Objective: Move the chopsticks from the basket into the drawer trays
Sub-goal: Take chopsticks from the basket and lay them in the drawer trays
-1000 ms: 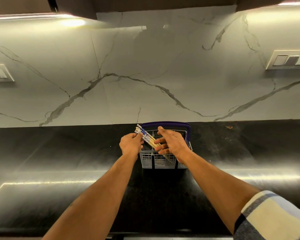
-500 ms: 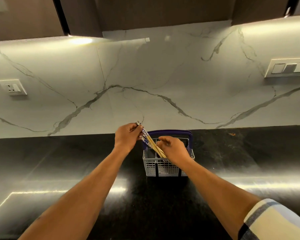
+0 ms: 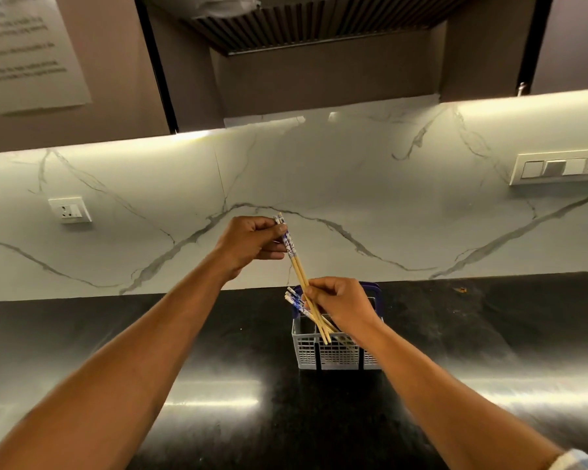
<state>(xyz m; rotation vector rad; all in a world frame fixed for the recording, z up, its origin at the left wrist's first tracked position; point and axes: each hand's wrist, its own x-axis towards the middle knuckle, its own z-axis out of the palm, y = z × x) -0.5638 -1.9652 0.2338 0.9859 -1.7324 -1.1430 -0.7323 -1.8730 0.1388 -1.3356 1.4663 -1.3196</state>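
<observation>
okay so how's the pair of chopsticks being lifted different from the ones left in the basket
The lifted pair is raised above the basket, pinched by the left hand and the right hand. The remaining chopsticks lean lower, their lower ends inside the basket. Both show blue-and-white patterned tops.

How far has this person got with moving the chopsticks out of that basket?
Nothing looks put away yet, and no drawer is in view. In hand: the left hand pinches the patterned tops of a lifted pair of chopsticks, and the right hand grips them lower down. Left: more chopsticks stand in the basket on the counter.
</observation>
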